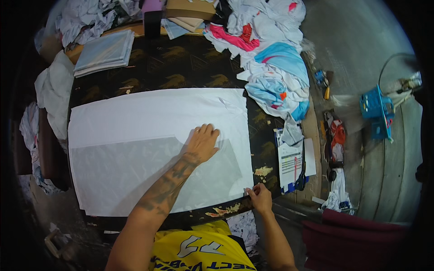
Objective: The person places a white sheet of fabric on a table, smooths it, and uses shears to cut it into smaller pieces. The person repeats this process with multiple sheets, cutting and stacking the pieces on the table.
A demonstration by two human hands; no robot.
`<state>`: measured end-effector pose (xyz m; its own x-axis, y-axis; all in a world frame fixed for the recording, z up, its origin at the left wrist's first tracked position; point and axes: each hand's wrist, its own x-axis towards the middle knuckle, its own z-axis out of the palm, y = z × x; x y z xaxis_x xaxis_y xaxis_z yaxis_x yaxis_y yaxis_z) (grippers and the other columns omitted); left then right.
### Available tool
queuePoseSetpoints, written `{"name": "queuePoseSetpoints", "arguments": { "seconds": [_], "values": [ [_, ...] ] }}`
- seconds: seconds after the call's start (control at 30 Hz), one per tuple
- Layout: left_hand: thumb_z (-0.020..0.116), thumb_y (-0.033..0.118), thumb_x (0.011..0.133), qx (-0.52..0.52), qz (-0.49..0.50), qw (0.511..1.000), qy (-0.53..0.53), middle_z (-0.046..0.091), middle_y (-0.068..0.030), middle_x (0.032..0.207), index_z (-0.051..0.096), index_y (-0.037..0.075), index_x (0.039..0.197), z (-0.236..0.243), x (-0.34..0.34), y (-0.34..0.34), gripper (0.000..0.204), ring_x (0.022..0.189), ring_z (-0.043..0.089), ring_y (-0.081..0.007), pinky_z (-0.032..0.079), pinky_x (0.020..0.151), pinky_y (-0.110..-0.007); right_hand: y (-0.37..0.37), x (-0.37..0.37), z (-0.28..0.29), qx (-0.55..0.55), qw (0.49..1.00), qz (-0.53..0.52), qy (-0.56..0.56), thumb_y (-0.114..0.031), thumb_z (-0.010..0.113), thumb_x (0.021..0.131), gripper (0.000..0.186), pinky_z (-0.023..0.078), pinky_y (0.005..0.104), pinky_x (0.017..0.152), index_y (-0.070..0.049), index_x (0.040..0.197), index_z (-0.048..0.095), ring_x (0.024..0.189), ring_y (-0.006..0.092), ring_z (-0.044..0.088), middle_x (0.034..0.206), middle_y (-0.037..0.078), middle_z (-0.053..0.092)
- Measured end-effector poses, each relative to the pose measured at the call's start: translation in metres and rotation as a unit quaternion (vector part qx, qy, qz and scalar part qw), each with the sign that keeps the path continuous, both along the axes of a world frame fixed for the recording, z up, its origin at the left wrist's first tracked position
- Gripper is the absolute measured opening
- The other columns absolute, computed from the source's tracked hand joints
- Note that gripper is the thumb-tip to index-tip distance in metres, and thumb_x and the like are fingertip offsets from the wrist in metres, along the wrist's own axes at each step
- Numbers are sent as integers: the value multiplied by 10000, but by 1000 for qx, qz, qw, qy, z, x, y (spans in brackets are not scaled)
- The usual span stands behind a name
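A large white sheet [117, 113], apparently fabric, lies across the dark table, with creases at its far right corner. On its near half shows a grey, shirt-panel-shaped piece [122, 176] with a curved cut-out near the middle of its far edge. My left hand [203, 142] rests on the sheet at that cut-out, palm down, its fingers spread and slightly bent. By the near right corner my right hand [261, 198] pinches the edge of the white sheet between thumb and finger. Its other fingers are curled in.
The table [181, 63] has a dark patterned cover, worn at the near edge. Folded light-blue cloth [104, 52] lies far left. White, blue and pink garments [275, 67] heap at the far right. A clipboard with papers [289, 158] and black scissors [301, 178] lie on the right.
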<state>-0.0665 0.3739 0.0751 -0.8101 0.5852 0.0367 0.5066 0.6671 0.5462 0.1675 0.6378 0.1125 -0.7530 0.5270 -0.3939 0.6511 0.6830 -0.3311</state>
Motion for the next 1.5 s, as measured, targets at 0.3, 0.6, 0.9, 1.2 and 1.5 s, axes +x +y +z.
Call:
{"name": "queuePoseSetpoints", "arguments": {
  "seconds": [0.3,0.6,0.9,1.2,1.5],
  "values": [
    [697,380,1024,-56,239,969,31,288,-244,1716,404,42,1624,-16,133,-58,749,1609,227,-441,162,1299,-620,16,20,-22,-16,999,14,49,-359,788,946,322,542,555,753,-52,945,692,860,440,710,899,195,739],
    [728,270,1000,-107,709,691,89,687,-245,1254,674,-21,1226,-41,326,-418,373,1195,646,-409,504,1023,-490,50,17,-54,-109,983,41,144,-125,774,977,212,507,384,464,37,910,655,540,206,656,722,119,672],
    [888,185,810,55,659,748,58,727,-135,889,696,43,951,-63,321,-512,278,864,722,-265,566,803,-421,83,10,-66,-205,968,-33,140,-84,748,1000,313,495,306,403,-51,812,500,481,146,603,629,69,606],
    [799,182,940,362,644,646,-189,646,-17,791,609,122,989,-60,320,-561,205,683,670,-136,574,579,-290,51,17,-66,-208,965,-121,105,-186,810,963,271,451,311,445,-61,791,642,526,141,622,658,55,651],
    [808,142,951,129,653,736,-127,735,-90,753,695,0,992,13,298,-552,186,589,717,-161,580,515,-308,48,3,13,-218,940,-17,262,-47,782,960,510,434,238,608,-47,1436,599,669,59,552,752,-27,626]
  ]
}}
